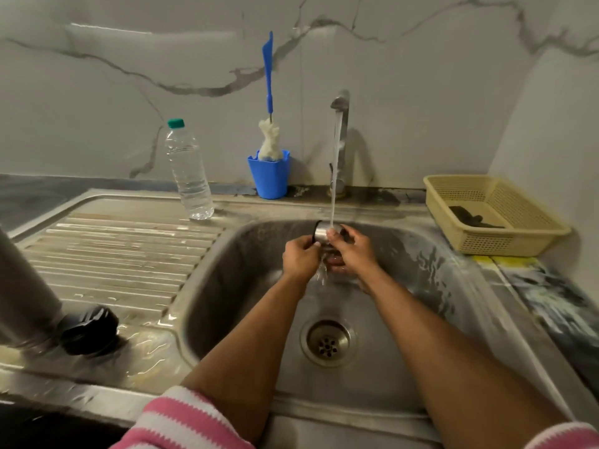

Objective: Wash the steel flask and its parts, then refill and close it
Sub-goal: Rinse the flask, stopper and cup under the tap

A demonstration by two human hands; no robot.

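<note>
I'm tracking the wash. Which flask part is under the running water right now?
The small steel cup, held by the left hand and right hand under the tap stream. The flask body and black lid sit on the drainboard.

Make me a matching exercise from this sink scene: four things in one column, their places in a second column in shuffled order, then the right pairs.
Things:
1. steel cup
2. bottle brush
3. plastic water bottle
4. black lid

Places:
A. on the drainboard, beside the steel flask body
B. upright at the back of the drainboard
C. under the running tap, held by the left hand and right hand
D. standing in the blue cup

Pairs: 1-C, 2-D, 3-B, 4-A
</note>
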